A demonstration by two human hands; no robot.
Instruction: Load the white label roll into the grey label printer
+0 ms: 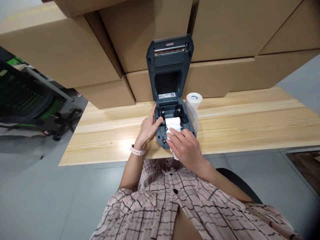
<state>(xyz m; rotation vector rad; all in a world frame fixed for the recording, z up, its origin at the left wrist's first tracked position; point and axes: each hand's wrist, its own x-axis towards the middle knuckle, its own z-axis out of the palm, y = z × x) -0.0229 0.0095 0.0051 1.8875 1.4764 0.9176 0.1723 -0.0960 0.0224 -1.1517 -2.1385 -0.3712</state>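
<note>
A dark grey label printer (159, 133) stands on the table with its lid (170, 66) raised. Inside it sits a small white paper roll (172, 121), and a strip of paper (176, 157) runs out over the printer's front edge. My left hand (148, 128) grips the printer's left side, thumb over the rim beside the roll and fingers along the outside. With bent fingers, my right hand (186, 146) presses on the paper at the front of the printer; its fingertips partly cover the strip.
A larger white label roll (194, 98) stands right of the printer, its loose end trailing down. Cardboard boxes (220, 30) line the back of the wooden table (237, 123). Off to the left is an office chair (30, 96); a dark seat edge (237, 183) shows behind my right arm.
</note>
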